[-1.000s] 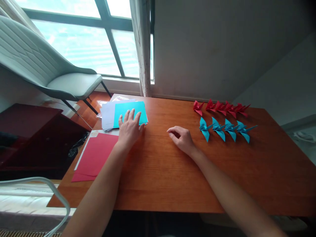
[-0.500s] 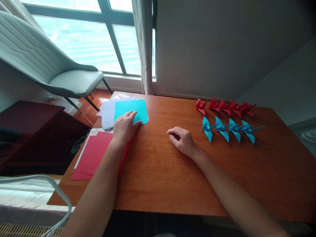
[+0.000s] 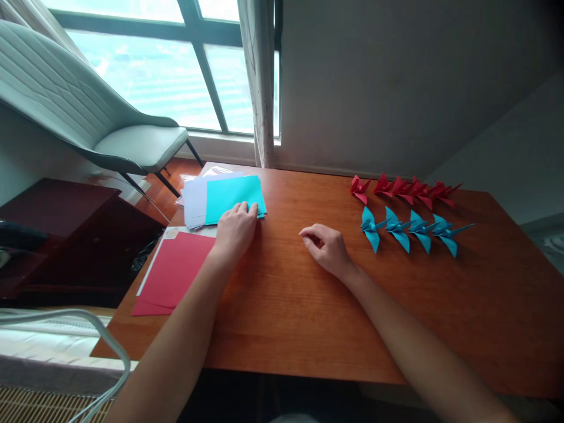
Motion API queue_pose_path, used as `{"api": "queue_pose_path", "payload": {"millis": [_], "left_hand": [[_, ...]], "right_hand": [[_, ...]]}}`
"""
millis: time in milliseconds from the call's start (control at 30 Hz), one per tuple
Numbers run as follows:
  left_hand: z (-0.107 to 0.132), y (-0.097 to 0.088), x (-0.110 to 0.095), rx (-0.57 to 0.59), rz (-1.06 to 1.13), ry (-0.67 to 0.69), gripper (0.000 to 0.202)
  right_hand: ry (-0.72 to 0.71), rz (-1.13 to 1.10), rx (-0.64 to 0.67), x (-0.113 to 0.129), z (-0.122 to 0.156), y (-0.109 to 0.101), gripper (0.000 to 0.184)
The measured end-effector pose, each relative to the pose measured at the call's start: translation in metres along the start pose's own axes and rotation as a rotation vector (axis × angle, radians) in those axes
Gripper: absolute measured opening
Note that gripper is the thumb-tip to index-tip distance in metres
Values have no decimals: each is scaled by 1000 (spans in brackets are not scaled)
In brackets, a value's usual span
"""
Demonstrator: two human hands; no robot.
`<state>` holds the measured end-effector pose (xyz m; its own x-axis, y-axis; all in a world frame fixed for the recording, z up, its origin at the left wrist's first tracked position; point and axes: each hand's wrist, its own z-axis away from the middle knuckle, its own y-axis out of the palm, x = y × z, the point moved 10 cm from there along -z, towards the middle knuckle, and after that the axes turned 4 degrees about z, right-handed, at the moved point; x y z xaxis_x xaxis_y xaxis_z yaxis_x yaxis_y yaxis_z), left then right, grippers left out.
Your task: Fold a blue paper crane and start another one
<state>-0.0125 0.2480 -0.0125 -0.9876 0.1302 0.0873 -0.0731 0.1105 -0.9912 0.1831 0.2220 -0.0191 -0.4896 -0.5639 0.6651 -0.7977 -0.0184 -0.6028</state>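
My left hand (image 3: 235, 229) rests at the near right corner of a stack of turquoise paper sheets (image 3: 231, 195), fingers curled onto the top sheet's edge. The stack lies over white sheets (image 3: 194, 200). My right hand (image 3: 328, 248) lies on the wooden table (image 3: 286, 305), loosely curled, fingertips pinched together with nothing visible in them. To its right is a row of blue paper cranes (image 3: 409, 230), and behind them a row of red paper cranes (image 3: 403, 189).
Red paper sheets (image 3: 174, 271) lie at the table's left edge under my left forearm. A grey chair (image 3: 88, 117) stands by the window at left, a dark low cabinet (image 3: 57, 235) beside the table, and a curtain (image 3: 262, 82) hangs behind.
My left hand went from lying flat on the turquoise sheet to curling at its near right corner. My right hand has stayed in place.
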Motion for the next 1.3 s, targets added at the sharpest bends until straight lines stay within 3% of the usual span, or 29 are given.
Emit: {"api": "queue_pose_path", "payload": {"millis": [133,333,633,900,1133,1233,1300], "left_hand": [[2,-1,-13,23,-50,-14,35],[1,0,-15,25,-53,-55,36],[2,-5,16,47,-41,-92,32],[6,-9,23,46,-34,-121,32],[9,-10,28,131,-9,34,35],[18,-24,17,59,18,13,35],[27,-41,-6,-31,170,30,34]], "right_hand": [[1,5,9,0,0,1,13],[7,-1,24,-1,1,2,14],[-3,-13,19,-3,-1,3,14],[1,-12,13,-3,-1,3,14],[-4,-17,41,-3,-3,5,13],[43,-59,23,-7,-3,6,12],[126,-131,-70,-15,-3,-4,16]]}}
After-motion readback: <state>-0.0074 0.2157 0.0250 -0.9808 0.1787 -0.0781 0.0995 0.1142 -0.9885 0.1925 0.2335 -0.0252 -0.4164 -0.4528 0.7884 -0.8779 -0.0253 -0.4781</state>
